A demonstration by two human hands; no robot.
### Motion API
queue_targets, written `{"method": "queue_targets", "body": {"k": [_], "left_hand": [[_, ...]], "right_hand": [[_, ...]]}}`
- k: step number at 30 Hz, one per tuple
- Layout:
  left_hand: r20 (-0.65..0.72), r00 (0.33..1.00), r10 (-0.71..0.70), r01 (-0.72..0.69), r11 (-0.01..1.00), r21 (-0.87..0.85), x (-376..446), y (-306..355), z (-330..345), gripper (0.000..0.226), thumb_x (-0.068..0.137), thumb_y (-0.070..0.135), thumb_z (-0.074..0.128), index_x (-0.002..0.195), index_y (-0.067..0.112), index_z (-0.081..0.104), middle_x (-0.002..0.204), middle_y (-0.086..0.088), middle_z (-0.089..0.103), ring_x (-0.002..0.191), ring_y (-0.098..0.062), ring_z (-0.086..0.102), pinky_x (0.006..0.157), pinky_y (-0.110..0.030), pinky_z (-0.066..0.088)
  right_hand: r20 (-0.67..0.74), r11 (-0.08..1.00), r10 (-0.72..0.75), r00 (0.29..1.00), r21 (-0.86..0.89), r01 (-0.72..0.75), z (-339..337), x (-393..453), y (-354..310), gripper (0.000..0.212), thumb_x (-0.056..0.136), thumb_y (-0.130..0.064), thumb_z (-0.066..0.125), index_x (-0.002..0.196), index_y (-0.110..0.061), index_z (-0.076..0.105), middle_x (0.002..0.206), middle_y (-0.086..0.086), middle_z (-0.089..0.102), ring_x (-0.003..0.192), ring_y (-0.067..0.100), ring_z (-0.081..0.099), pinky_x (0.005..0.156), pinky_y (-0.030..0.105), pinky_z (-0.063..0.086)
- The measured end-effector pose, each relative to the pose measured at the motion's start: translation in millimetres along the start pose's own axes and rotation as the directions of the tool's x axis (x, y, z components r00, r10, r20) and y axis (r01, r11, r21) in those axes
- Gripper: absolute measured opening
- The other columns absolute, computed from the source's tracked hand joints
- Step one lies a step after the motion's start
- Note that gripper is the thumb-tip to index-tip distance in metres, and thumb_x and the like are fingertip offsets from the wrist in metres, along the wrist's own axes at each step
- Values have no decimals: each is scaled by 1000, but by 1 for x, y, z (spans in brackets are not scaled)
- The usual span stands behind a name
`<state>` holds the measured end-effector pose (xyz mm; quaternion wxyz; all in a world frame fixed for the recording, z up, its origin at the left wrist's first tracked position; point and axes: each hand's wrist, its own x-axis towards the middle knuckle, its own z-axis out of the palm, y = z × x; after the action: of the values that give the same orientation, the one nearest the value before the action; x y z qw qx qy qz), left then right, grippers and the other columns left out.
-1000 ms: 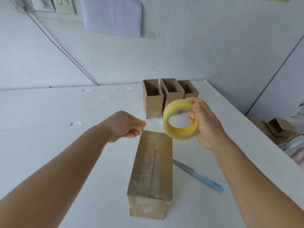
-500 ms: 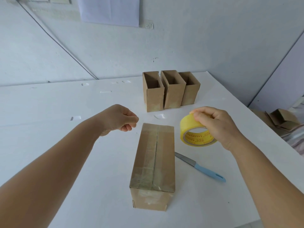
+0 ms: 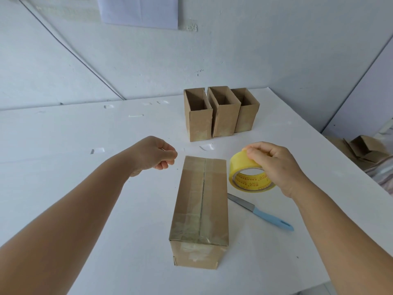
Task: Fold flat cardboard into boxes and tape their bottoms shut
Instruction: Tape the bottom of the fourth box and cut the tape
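Box (image 3: 201, 206) likely light, thin cardboard, dents easily; hold by long sides. Right hand (image 3: 276, 165) grips tape roll (image 3: 247, 173). Left hand (image 3: 154, 153) curled; pinching something? Cannot tell.

The taped box (image 3: 201, 211) is plain brown cardboard with glossy clear tape over its dark centre seam, and the three open boxes (image 3: 221, 112) behind it are the same brown — darker inside. The tape roll (image 3: 248, 174) is translucent yellow, its inner core a deeper yellow printed with small red lettering. The knife (image 3: 262, 212) has a grey blade and a light blue handle, the table (image 3: 85, 188) and wall are white, and a pale sheet of paper (image 3: 140, 10) hangs on the wall.
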<state>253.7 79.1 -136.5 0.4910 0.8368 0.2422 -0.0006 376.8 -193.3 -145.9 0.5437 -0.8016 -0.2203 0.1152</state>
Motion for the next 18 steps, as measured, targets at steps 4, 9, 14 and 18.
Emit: {"method": "queue_targets", "body": {"k": [4,9,14,18], "left_hand": [[15,1000,-9,9,1000,3,4,-6,3,7,86,12,64,85,9,69,73,-1,69,67,-14,61,65,-25,50],[44,999,-28,29,999,-20,9,-18,8,8,87,14,63,86,9,69,74,-1,69,68,-14,61,67,-26,51],[141,988,-65,85,986,-142,12,-35,24,12,90,18,61,91,8,69,77,-2,68,67,-13,60,67,-24,52],[213,961,-175,210,965,-156,12,-43,34,28,90,33,63,100,7,62,88,-10,67,69,-14,64,65,-23,53]], "right_hand": [[4,1000,13,1000,0,-13,2,-2,6,12,87,-33,62,84,-36,73,91,-14,68,88,2,58,68,20,41],[13,999,35,999,17,-35,6,-3,15,12,87,-35,61,85,-40,72,94,-14,68,91,2,59,71,20,42],[24,993,70,997,91,-72,14,-5,24,15,88,-31,61,83,-39,72,94,-11,69,92,8,60,76,22,44],[-5,993,67,998,100,-66,16,-5,26,16,89,-27,60,82,-35,72,88,-11,68,85,7,58,73,22,43]]}}
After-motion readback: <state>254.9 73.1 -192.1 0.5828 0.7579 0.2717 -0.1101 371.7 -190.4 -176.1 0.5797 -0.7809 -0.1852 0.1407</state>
